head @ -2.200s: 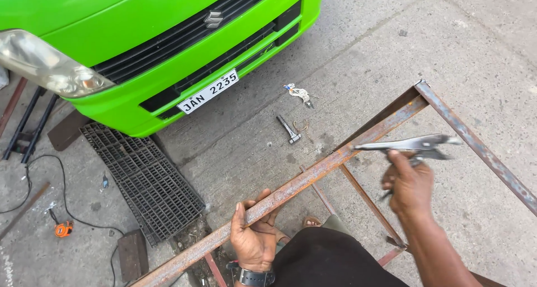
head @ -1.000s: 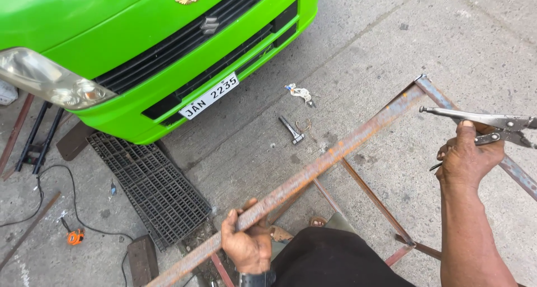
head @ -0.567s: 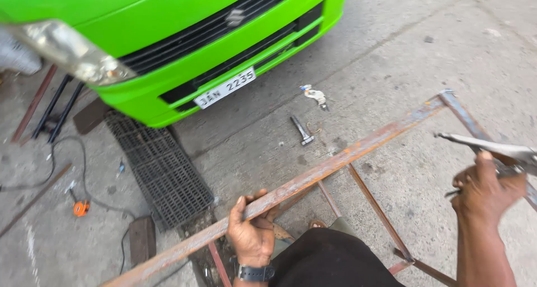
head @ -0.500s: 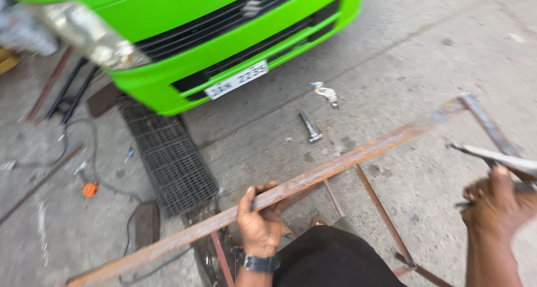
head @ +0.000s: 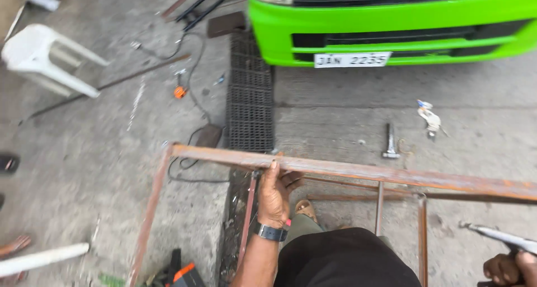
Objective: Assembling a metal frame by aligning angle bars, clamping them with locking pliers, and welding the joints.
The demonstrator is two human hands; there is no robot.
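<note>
Our view has swung left since half a second ago, bringing one white plastic stool (head: 47, 58) into sight. Our left hand (head: 275, 193) grips the one rusty angle-iron frame (head: 391, 175); our right hand (head: 512, 267), now low, holds one pair of metal locking pliers (head: 498, 235).

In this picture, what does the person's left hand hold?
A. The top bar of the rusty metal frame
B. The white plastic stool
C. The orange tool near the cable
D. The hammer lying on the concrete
A: the left hand closes its fingers over the top bar of the rusty metal frame, while the hammer, the white plastic stool and the orange tool lie away from it, untouched.
</note>
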